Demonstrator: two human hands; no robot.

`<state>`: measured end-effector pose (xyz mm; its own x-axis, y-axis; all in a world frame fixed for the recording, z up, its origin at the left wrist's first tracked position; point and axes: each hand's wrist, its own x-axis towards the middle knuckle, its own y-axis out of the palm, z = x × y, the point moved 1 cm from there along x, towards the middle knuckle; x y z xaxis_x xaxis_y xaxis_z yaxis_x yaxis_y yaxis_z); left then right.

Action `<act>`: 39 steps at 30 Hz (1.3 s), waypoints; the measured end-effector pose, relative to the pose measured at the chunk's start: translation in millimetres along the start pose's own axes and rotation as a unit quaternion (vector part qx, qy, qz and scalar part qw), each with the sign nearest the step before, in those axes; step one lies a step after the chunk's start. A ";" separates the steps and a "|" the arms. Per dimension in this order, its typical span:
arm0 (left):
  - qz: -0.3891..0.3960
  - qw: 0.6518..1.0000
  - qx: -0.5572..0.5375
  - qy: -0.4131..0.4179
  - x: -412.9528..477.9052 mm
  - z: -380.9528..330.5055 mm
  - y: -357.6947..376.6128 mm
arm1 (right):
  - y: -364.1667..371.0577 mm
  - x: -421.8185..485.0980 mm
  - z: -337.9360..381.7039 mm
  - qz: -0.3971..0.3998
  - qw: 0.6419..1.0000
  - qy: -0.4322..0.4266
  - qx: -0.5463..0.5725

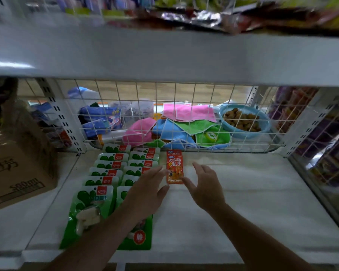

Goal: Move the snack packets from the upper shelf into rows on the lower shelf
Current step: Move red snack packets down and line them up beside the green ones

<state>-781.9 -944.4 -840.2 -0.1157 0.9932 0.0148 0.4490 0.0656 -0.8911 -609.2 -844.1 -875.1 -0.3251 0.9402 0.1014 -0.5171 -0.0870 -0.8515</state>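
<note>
Orange packet likely light, limp, slick; pinch its sealed edges. Left hand and right hand flank it, fingers wide, empty.

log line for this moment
orange packet flat on lower shelf | left hand open at left edge | right hand open at lower corner | green packets in two rows

Soft, dim light. The brightest area lies behind the wire mesh, where floor and cloths glow through. Below the mesh the lower shelf is evenly lit, with weak shadows only. Above the mesh the upper shelf and its snack packets smear into blur, foil glinting. Left and right of the mesh, straight lines bow — wide-angle distortion.
</note>
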 end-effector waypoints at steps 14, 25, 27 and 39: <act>-0.063 0.993 0.098 -0.005 -69.4 -86.1 -99.5 | -138.5 -86.4 73.7 0.017 0.993 -0.081 -0.078; -0.141 0.984 0.105 0.024 -147.2 -131.5 -196.4 | -235.0 -147.6 145.8 -0.045 0.980 -0.165 -0.100; -0.135 0.985 0.106 0.018 -154.3 -137.6 -210.2 | -251.3 -155.7 156.3 -0.042 0.982 -0.159 -0.091; -0.185 0.974 0.116 0.067 -146.6 -188.6 -279.6 | -319.8 -142.9 197.0 -0.115 0.971 -0.205 -0.043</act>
<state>-723.3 -1090.1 -507.6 -0.1081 0.9103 0.3996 0.1841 0.4133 -0.8918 -553.4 -1015.5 -515.9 -0.5051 0.7199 0.4760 -0.5519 0.1545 -0.8194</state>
